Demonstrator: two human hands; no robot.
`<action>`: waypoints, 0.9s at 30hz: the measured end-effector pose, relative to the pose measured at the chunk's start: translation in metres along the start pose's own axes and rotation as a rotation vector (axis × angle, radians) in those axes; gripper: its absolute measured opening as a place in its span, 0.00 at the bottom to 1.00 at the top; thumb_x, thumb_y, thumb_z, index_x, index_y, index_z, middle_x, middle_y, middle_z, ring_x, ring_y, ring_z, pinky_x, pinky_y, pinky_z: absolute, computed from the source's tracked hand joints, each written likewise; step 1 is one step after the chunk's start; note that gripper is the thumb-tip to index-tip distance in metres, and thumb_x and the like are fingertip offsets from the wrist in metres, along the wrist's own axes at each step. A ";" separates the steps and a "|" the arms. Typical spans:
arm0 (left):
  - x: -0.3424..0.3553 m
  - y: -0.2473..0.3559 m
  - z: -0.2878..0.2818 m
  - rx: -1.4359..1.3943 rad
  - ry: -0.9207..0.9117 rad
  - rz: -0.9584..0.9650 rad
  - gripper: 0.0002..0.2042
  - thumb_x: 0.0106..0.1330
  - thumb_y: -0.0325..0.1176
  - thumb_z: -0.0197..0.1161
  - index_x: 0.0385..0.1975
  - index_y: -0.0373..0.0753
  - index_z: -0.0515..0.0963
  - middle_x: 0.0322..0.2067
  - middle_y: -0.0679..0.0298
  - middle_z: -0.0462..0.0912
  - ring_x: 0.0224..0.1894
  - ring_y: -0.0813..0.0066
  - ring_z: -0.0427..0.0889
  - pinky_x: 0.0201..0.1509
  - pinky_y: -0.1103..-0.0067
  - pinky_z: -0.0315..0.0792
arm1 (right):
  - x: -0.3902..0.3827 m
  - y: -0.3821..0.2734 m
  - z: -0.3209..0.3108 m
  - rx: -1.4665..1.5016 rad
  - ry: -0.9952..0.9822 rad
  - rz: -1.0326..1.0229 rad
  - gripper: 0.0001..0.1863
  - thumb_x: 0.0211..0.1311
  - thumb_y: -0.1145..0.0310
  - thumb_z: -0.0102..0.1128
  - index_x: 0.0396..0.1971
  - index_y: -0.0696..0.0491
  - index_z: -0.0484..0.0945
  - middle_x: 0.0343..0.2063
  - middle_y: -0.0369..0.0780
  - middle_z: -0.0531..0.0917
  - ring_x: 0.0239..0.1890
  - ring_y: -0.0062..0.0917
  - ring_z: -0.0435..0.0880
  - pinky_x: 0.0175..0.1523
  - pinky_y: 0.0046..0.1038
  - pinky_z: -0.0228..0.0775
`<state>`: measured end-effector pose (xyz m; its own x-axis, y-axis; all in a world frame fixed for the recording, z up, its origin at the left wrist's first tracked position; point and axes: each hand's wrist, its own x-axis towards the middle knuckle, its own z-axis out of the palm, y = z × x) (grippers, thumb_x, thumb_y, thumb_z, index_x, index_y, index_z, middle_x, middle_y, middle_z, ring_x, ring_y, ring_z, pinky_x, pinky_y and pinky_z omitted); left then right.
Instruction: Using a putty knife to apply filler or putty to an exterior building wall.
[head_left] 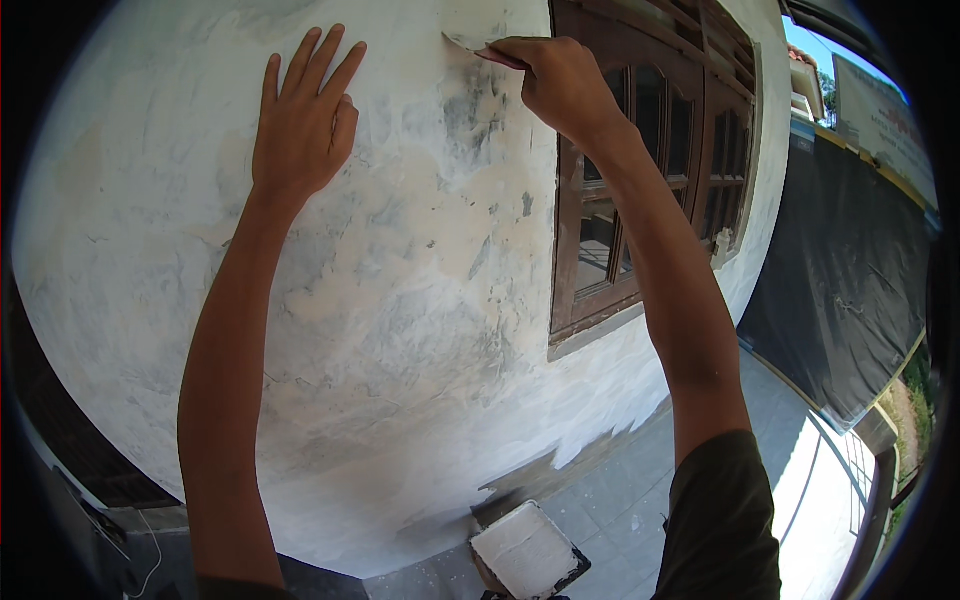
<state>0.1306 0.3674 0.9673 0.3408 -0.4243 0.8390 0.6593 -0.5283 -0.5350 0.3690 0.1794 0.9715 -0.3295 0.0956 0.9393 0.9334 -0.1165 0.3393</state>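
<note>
My left hand (300, 135) is raised in front of the patchy white wall (380, 310), fingers stretched and apart, nothing in it; it looks to rest against the surface. To its right, my right hand (570, 85) grips a putty knife (482, 50), its thin blade pointing left at the wall. Most of the handle is hidden by my fingers. Just under the blade, the wall shows dark grey stains (470, 110) and rough, flaking patches.
A brown wooden window (590, 310) with glass panes is set in the wall beside my right arm. On the grey tiled floor (625, 500) stands a square, white-smeared container or board (530, 550). A black sheet (830, 260) hangs at the right, and a thin white cable (155, 560) lies lower left.
</note>
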 end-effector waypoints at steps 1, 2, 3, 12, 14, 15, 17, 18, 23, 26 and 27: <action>0.000 0.000 0.001 0.002 0.001 -0.001 0.27 0.70 0.33 0.48 0.70 0.50 0.70 0.74 0.64 0.64 0.78 0.65 0.57 0.81 0.54 0.46 | -0.007 -0.003 -0.002 0.043 -0.041 0.011 0.19 0.50 0.85 0.60 0.43 0.55 0.87 0.35 0.48 0.88 0.36 0.45 0.87 0.46 0.40 0.81; -0.001 0.000 0.003 -0.012 -0.006 -0.005 0.27 0.70 0.32 0.46 0.71 0.50 0.68 0.75 0.65 0.62 0.78 0.65 0.56 0.81 0.54 0.44 | -0.014 -0.008 -0.004 0.086 -0.081 0.023 0.19 0.51 0.85 0.59 0.43 0.55 0.87 0.35 0.48 0.88 0.37 0.45 0.87 0.46 0.40 0.81; 0.000 0.001 0.004 -0.029 -0.010 -0.007 0.28 0.70 0.31 0.45 0.72 0.51 0.67 0.76 0.66 0.61 0.79 0.66 0.54 0.81 0.54 0.42 | -0.025 -0.014 -0.007 0.128 -0.078 0.005 0.16 0.52 0.85 0.58 0.39 0.55 0.86 0.35 0.45 0.88 0.40 0.43 0.87 0.46 0.38 0.80; -0.001 0.000 0.006 -0.016 0.012 0.006 0.27 0.70 0.33 0.48 0.71 0.51 0.70 0.74 0.65 0.63 0.78 0.66 0.57 0.81 0.54 0.46 | -0.133 -0.071 -0.016 0.229 -0.212 0.068 0.14 0.59 0.83 0.59 0.44 0.57 0.84 0.42 0.46 0.88 0.46 0.45 0.85 0.48 0.39 0.79; -0.004 -0.002 0.005 -0.011 0.012 0.002 0.27 0.70 0.33 0.48 0.71 0.51 0.70 0.74 0.65 0.63 0.78 0.66 0.57 0.81 0.54 0.46 | -0.141 -0.072 -0.026 0.359 -0.395 0.209 0.16 0.59 0.84 0.59 0.47 0.58 0.84 0.40 0.46 0.88 0.42 0.40 0.86 0.45 0.36 0.79; -0.003 -0.002 0.004 -0.011 0.022 0.001 0.27 0.70 0.33 0.48 0.71 0.51 0.70 0.74 0.65 0.63 0.78 0.66 0.57 0.81 0.54 0.47 | -0.143 -0.070 -0.035 0.476 -0.575 0.352 0.18 0.59 0.84 0.59 0.49 0.59 0.84 0.38 0.46 0.89 0.39 0.36 0.88 0.43 0.34 0.79; -0.004 0.000 0.003 -0.009 -0.001 -0.005 0.28 0.70 0.32 0.46 0.72 0.51 0.68 0.75 0.66 0.62 0.78 0.66 0.55 0.81 0.55 0.45 | -0.128 -0.037 -0.045 0.636 -0.667 0.485 0.19 0.60 0.84 0.60 0.52 0.60 0.82 0.38 0.45 0.89 0.38 0.30 0.88 0.46 0.31 0.79; -0.001 0.002 0.004 -0.017 -0.020 -0.008 0.28 0.70 0.31 0.45 0.73 0.51 0.67 0.76 0.67 0.60 0.79 0.66 0.54 0.82 0.55 0.43 | -0.114 -0.018 -0.049 0.787 -0.755 0.627 0.20 0.61 0.84 0.61 0.54 0.61 0.81 0.38 0.43 0.89 0.38 0.25 0.89 0.49 0.27 0.80; -0.001 0.001 0.002 -0.002 0.004 -0.005 0.27 0.70 0.33 0.48 0.71 0.51 0.69 0.75 0.65 0.63 0.78 0.66 0.57 0.81 0.54 0.46 | -0.028 0.012 -0.051 0.746 -0.195 0.588 0.18 0.63 0.82 0.60 0.53 0.59 0.83 0.38 0.43 0.90 0.37 0.20 0.88 0.43 0.21 0.78; 0.001 0.002 0.003 -0.015 -0.004 -0.004 0.28 0.70 0.32 0.47 0.72 0.51 0.68 0.75 0.66 0.61 0.78 0.66 0.55 0.81 0.55 0.44 | -0.022 -0.002 -0.010 0.132 0.196 0.015 0.25 0.55 0.88 0.53 0.53 0.56 0.81 0.40 0.50 0.86 0.41 0.43 0.86 0.43 0.38 0.81; 0.001 0.002 0.004 -0.023 -0.020 -0.007 0.29 0.70 0.30 0.45 0.73 0.51 0.66 0.76 0.67 0.60 0.79 0.66 0.54 0.82 0.56 0.41 | -0.036 -0.010 0.014 0.052 0.082 -0.051 0.26 0.53 0.87 0.56 0.55 0.58 0.79 0.48 0.50 0.85 0.51 0.42 0.85 0.48 0.39 0.82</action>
<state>0.1347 0.3691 0.9673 0.3498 -0.4054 0.8446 0.6465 -0.5480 -0.5308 0.3732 0.1907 0.9331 -0.3852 0.0182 0.9227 0.9206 -0.0618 0.3855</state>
